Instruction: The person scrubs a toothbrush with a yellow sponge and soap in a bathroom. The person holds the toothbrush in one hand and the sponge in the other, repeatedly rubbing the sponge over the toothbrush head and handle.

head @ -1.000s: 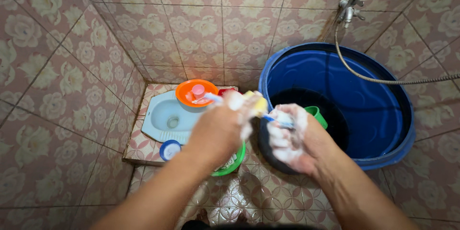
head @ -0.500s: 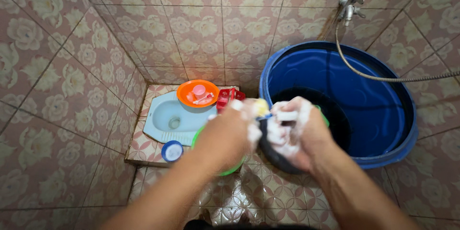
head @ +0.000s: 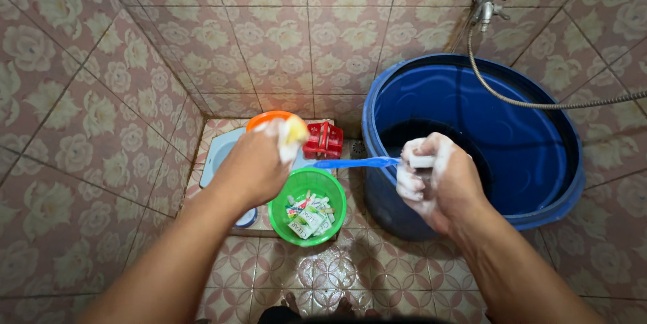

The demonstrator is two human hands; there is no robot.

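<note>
Soapy right hand (head: 431, 179) clamped on light, slippery blue toothbrush (head: 357, 162) handle end (best grip), left hand (head: 253, 169) closed on soft yellow sponge (head: 295, 132).

Tiled floor (head: 269, 277) bears blue barrel (head: 539, 162) and green bowl (head: 306, 206).

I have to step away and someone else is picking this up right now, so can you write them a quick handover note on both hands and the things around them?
Left hand: closed on a soapy yellow sponge, raised over the green bowl.
Right hand: lathered, gripping a blue toothbrush by one end, so that it points left at the rim of the blue tub.
Nearby: red basket, orange bowl and sachets in the green bowl.
Done: the right hand is covered in lather.
Left: no rinsing shows; lather remains on the right hand.
</note>
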